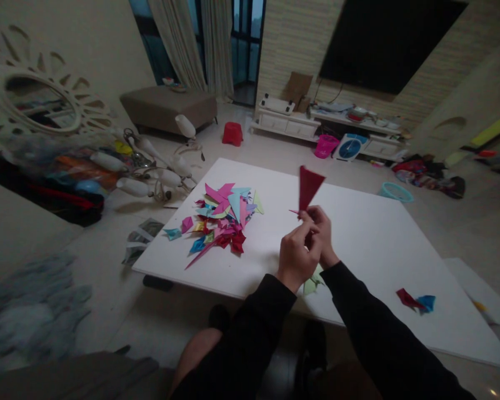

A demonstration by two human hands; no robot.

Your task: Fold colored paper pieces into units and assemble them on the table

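A dark red folded paper triangle [309,186] stands up above the white board [375,233]. Both hands pinch its lower tip. My left hand [296,253] is closed around the tip from the left. My right hand [323,233] is closed on it from the right, fingers pressed together. A pale green folded paper [313,282] lies on the board just under my wrists. A heap of several colourful folded papers [223,219] sits on the board to the left of my hands.
Red and blue folded pieces [416,301] lie near the board's right front edge. A white lamp fixture [158,166] and cluttered bags lie on the floor at left. A red stool [232,134], a grey ottoman [169,106] and a TV stand [329,125] are beyond.
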